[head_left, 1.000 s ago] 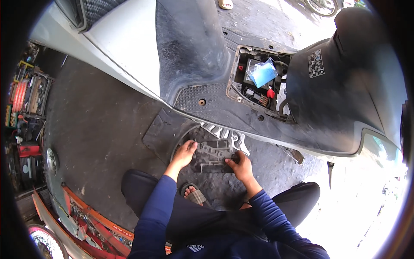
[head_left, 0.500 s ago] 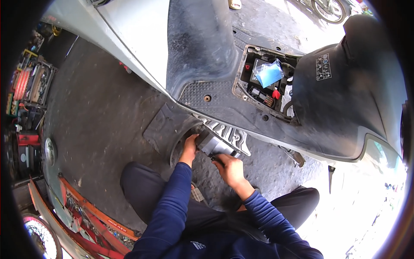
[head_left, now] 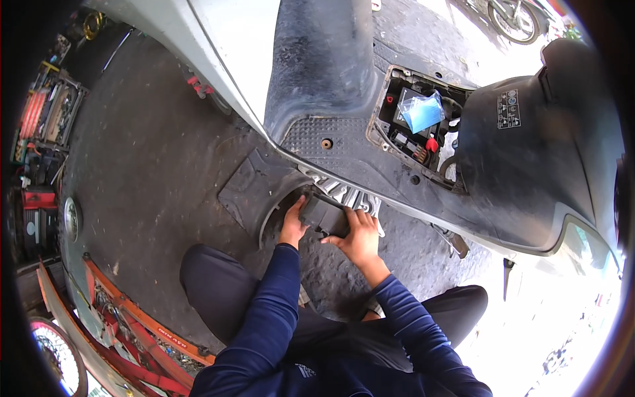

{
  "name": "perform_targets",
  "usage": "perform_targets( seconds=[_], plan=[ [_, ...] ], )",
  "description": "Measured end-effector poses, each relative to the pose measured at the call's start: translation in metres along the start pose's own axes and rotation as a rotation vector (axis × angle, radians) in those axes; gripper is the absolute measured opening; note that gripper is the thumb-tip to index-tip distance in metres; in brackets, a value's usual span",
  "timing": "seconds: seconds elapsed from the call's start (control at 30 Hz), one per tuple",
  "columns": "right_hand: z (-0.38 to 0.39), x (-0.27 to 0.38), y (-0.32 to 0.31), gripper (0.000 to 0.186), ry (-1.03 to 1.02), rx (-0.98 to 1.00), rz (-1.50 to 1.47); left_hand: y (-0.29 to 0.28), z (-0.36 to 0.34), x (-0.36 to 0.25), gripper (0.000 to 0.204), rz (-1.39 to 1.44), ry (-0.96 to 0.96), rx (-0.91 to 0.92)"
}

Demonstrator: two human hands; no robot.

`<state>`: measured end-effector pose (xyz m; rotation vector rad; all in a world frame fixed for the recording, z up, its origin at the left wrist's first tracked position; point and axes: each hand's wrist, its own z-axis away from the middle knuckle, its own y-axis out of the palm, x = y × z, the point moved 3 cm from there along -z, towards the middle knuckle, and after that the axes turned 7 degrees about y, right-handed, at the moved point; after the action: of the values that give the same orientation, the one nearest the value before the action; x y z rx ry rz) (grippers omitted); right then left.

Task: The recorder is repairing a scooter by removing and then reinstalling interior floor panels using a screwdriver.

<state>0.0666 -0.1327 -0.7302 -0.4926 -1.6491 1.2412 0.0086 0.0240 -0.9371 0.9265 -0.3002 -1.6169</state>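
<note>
Between my two hands is a dark grey box-shaped part (head_left: 323,215), tilted, beside the scooter's lower edge. My left hand (head_left: 293,221) grips its left end with the fingers partly hidden behind it. The fingers of my right hand (head_left: 359,237) curl over its right end, the thumb on the near side. Close behind the part shows a ribbed silver metal piece (head_left: 350,196) under the scooter's footboard (head_left: 324,126). A curved dark plastic panel (head_left: 254,188) lies on the ground by my left hand.
In the footboard's opened compartment sit a black battery (head_left: 405,109), a blue plastic packet (head_left: 423,112) and a red cap (head_left: 432,144). Left are tool trays (head_left: 49,122) and an orange-red metal frame (head_left: 142,317). The scooter's seat body (head_left: 516,165) rises at right.
The box-shaped part has turned so a broad dark face shows. My right hand has shifted from its near edge up over its right end. The whole view has moved slightly.
</note>
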Motion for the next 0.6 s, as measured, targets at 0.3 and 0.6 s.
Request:
perform_targets(
  seconds=[0.3, 0.6],
  plan=[
    [0.036, 0.027, -0.013, 0.062, -0.185, 0.043, 0.109, -0.017, 0.001, -0.009, 0.034, -0.7, 0.632, 0.365],
    [0.028, -0.037, -0.121, 0.053, 0.371, 0.173, -0.487, 0.148, 0.138, -0.117, 0.094, -2.045, 0.332, 0.918]
  ],
)
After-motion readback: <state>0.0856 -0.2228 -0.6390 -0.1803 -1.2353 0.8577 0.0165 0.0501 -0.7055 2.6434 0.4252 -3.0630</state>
